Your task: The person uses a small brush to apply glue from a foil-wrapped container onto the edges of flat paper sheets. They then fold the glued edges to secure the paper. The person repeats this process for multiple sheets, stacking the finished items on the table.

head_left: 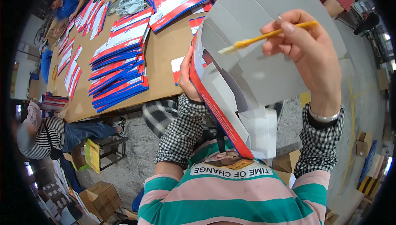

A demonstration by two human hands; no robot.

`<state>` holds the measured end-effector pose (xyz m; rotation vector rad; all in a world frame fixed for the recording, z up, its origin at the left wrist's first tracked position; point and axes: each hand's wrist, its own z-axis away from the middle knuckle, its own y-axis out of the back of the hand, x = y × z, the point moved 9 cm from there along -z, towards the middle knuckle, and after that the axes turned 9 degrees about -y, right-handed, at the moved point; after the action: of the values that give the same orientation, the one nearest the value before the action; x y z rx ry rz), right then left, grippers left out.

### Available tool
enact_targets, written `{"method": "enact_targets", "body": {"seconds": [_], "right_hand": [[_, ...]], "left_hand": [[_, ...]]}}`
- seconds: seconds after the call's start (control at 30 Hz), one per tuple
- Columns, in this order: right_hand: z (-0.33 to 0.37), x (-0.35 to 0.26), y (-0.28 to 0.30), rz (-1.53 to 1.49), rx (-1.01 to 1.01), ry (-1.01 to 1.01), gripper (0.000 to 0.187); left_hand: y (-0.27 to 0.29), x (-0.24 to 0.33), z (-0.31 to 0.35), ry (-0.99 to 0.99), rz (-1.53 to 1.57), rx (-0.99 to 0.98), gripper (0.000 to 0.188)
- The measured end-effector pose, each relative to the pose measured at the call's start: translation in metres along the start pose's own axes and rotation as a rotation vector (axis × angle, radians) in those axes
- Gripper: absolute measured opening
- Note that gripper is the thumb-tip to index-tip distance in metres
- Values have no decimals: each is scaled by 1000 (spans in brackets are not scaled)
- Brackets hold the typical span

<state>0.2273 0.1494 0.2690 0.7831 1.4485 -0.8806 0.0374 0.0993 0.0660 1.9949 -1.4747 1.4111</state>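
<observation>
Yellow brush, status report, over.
Right hand: grip closed on yellow brush. Left hand: holding open carton by its edge. Nothing visible blocking the bristles. Cartons stacked leftward.

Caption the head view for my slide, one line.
Right hand holding a slim yellow, pale-bristled brush over an opened red, blue-edged cardboard box, left hand against its side.

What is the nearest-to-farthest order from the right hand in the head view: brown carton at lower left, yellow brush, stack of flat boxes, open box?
1. Yellow brush: in the right hand.
2. Open box: left, in the left hand.
3. Stack of flat boxes: farther left, on the table.
4. Brown carton: lower left.
</observation>
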Motion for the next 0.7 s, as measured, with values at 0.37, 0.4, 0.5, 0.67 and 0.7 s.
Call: {"method": "enact_targets", "body": {"seconds": [0.37,0.4,0.5,0.67,0.7], "right_hand": [[-16,61,23,-260,160,-28,21],[-16,58,15,-174,170,-17,21],[-11,41,-2,41,148,70,19],[-10,28,-25,126,57,218,16],[-10,27,-31,140,34,243,16]], "left_hand": [[-10,8,10,-95,-51,-42,54],[-9,6,12,-88,-2,-24,54],[-12,12,13,-113,87,-15,53],[-12,29,20,-329,-173,224,32],[-9,28,23,-380,-198,227,32]]}}
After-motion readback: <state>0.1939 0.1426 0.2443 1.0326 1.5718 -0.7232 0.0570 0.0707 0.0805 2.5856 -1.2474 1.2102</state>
